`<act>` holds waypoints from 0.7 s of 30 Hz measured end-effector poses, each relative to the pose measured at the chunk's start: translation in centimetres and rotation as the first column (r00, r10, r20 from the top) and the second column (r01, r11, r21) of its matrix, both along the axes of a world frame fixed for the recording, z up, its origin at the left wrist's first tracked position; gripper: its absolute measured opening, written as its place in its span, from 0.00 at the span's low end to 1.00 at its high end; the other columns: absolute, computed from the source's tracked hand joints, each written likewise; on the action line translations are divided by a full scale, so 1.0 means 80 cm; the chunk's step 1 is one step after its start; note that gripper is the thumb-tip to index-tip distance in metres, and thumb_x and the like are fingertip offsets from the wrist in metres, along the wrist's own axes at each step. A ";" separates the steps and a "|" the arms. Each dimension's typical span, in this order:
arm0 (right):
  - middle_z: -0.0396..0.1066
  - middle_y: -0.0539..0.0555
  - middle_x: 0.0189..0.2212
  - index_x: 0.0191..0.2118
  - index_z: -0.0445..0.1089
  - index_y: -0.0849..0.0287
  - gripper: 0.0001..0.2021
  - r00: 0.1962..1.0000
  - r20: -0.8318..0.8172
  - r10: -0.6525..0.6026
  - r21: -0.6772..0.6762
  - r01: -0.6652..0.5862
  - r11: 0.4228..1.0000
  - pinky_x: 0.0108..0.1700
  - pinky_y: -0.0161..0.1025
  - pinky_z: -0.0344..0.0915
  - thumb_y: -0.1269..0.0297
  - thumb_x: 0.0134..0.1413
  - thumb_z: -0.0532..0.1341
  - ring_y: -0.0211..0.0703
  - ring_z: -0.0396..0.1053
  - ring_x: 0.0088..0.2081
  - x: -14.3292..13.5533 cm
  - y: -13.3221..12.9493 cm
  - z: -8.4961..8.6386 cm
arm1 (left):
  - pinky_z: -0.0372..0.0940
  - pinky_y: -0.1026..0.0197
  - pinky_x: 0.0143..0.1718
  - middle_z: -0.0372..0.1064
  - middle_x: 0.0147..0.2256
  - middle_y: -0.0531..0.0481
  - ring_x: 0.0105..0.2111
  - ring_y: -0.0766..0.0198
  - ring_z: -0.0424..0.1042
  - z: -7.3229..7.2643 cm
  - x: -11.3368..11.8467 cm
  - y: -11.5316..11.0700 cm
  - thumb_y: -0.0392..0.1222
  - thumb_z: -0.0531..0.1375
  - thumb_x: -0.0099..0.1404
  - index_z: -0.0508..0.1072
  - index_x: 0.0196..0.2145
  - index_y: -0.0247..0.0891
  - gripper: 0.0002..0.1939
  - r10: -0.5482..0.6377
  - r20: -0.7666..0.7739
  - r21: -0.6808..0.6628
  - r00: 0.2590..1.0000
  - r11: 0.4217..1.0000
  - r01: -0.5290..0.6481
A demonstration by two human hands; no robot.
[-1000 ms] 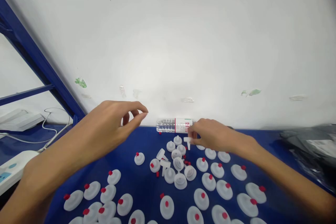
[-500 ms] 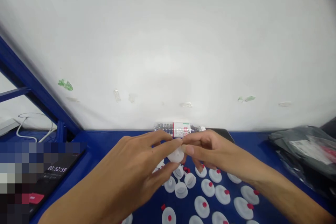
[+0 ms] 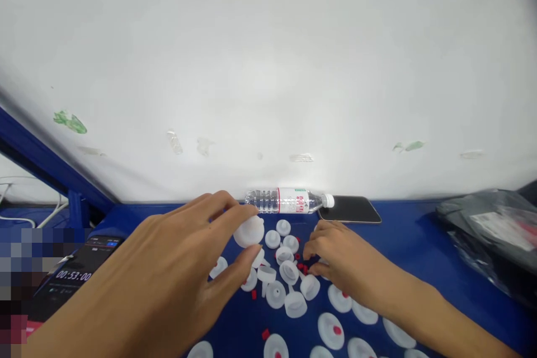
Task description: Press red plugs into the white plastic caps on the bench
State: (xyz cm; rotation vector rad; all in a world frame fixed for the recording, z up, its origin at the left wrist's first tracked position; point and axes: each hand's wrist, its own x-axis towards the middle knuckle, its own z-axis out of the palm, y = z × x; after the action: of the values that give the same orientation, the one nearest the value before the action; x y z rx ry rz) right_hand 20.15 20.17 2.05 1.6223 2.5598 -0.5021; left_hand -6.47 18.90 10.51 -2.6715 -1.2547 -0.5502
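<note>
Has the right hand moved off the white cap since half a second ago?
Yes. The right hand has dropped away from the white cap, which the left hand holds, down to the loose red plugs below the water bottle.

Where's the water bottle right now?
The water bottle lies on its side against the back wall, centre of the head view, with a phone by its cap.

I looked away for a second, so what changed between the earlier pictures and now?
The hands, joined over the pile half a second ago, have parted. The left hand now pinches a white cap alone; a second ago it was empty. The right hand has dropped to the red plugs in the pile. The bottle stays lying by the wall, and the capped pieces stay on the blue table.
</note>
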 end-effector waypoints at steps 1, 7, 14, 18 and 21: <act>0.82 0.57 0.36 0.36 0.83 0.57 0.03 1.000 0.010 0.004 -0.007 -0.004 1.000 0.48 0.48 0.64 0.71 0.60 0.72 0.56 0.74 0.47 -0.001 0.000 -0.001 | 0.70 0.55 0.28 0.79 0.44 0.50 0.35 0.53 0.81 -0.001 0.000 0.002 0.44 0.55 0.74 0.76 0.52 0.48 0.13 -0.002 -0.006 -0.001 1.000 1.000 0.002; 0.81 0.54 0.33 0.34 0.79 0.59 0.07 0.998 0.034 0.058 0.007 -0.059 0.998 0.45 0.47 0.60 0.71 0.66 0.67 0.51 0.72 0.43 0.001 -0.002 -0.005 | 0.76 0.48 0.28 0.80 0.42 0.45 0.35 0.48 0.83 -0.001 0.006 0.011 0.44 0.54 0.75 0.78 0.49 0.42 0.14 -0.046 -0.055 -0.047 0.997 0.998 0.044; 0.81 0.54 0.35 0.35 0.78 0.59 0.05 0.994 0.033 0.106 0.084 -0.108 0.991 0.45 0.47 0.59 0.71 0.65 0.68 0.51 0.72 0.43 0.001 0.001 -0.018 | 0.78 0.42 0.31 0.82 0.45 0.42 0.37 0.44 0.84 -0.018 0.015 0.014 0.42 0.54 0.75 0.78 0.44 0.41 0.13 -0.047 -0.105 -0.152 0.993 0.988 0.031; 0.80 0.54 0.33 0.34 0.78 0.59 0.06 0.991 0.016 0.135 0.111 -0.136 0.984 0.46 0.48 0.58 0.71 0.65 0.68 0.52 0.73 0.43 0.005 0.003 -0.019 | 0.79 0.43 0.34 0.83 0.48 0.41 0.39 0.43 0.84 -0.025 0.026 0.014 0.40 0.55 0.75 0.79 0.42 0.40 0.11 -0.074 -0.173 -0.229 0.982 0.973 0.033; 0.80 0.54 0.32 0.34 0.78 0.59 0.07 0.989 -0.020 0.147 0.109 -0.144 0.984 0.45 0.49 0.58 0.73 0.66 0.66 0.52 0.73 0.41 0.014 0.004 -0.011 | 0.79 0.45 0.32 0.82 0.50 0.38 0.40 0.42 0.84 -0.027 0.031 0.011 0.40 0.57 0.74 0.80 0.44 0.39 0.11 -0.076 -0.224 -0.225 0.972 0.974 0.025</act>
State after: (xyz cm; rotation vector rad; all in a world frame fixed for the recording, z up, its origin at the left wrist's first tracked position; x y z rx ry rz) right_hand 21.29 20.46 1.18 1.4519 2.7439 -0.3842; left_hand -3.99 19.78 8.37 -2.8506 -1.2483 -0.1023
